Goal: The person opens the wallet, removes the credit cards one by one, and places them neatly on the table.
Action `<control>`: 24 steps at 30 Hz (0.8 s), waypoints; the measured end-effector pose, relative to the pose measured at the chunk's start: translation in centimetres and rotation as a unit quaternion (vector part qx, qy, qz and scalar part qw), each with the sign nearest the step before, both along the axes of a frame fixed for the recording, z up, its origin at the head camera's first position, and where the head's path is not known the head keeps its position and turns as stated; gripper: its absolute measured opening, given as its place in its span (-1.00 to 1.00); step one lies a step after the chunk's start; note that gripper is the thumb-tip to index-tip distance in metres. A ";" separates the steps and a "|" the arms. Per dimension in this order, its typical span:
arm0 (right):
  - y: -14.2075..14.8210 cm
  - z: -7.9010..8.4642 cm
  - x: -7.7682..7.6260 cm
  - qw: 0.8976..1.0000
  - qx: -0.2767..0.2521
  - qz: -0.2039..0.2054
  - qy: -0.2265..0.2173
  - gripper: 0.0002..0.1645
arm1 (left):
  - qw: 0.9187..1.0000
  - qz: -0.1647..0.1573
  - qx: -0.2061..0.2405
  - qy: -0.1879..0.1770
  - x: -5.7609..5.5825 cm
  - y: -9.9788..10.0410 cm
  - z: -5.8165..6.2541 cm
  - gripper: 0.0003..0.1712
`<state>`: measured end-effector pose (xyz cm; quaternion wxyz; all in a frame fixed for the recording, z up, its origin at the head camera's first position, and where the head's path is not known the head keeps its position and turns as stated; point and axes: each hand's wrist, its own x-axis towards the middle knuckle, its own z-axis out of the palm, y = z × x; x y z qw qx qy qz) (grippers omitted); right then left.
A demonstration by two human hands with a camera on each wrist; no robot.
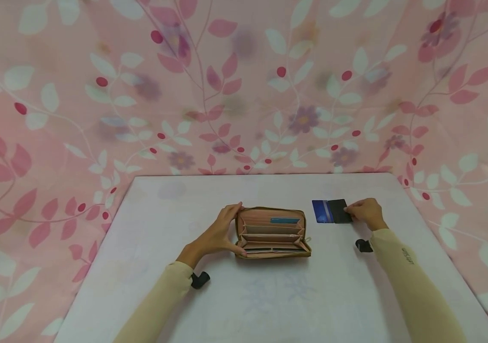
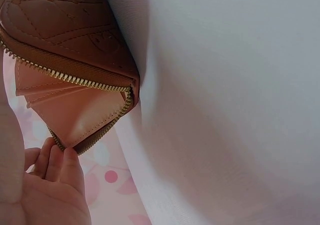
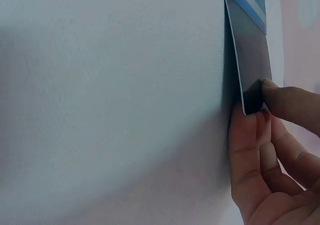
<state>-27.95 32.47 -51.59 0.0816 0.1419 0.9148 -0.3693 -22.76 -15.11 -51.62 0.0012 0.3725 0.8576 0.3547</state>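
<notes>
A brown zip-around wallet (image 1: 273, 233) stands unzipped on the table, its pink inside with several compartments facing up. My left hand (image 1: 220, 233) holds it by its left end, thumb at the near edge and fingers at the far edge. A blue card (image 1: 285, 220) shows in a slot of its far wall. Brass zipper teeth (image 2: 75, 78) line the edge in the left wrist view. To the right, my right hand (image 1: 365, 213) pinches a black card (image 1: 339, 211) by its right end. A blue card with a pale stripe (image 1: 322, 211) is partly overlapped by the black one.
The white-covered table (image 1: 141, 295) runs back to a pink curtain (image 1: 244, 95) printed with leaves and flowers. Black wrist-worn devices (image 1: 201, 280) show below both hands.
</notes>
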 end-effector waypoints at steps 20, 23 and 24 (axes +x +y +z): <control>-4.8 2.4 0.5 0.970 0.123 0.107 0.182 -0.78 | 1.000 0.010 -0.016 -0.011 -0.1 -0.1 -0.4 0.60; -7.8 4.6 0.7 0.951 0.116 0.141 0.249 -0.86 | 1.000 0.010 -0.014 -0.013 0.0 -0.1 -0.5 0.61; -8.7 5.3 0.8 0.943 0.112 0.155 0.272 -0.88 | 1.000 0.010 -0.012 -0.014 -0.1 -0.1 -0.5 0.60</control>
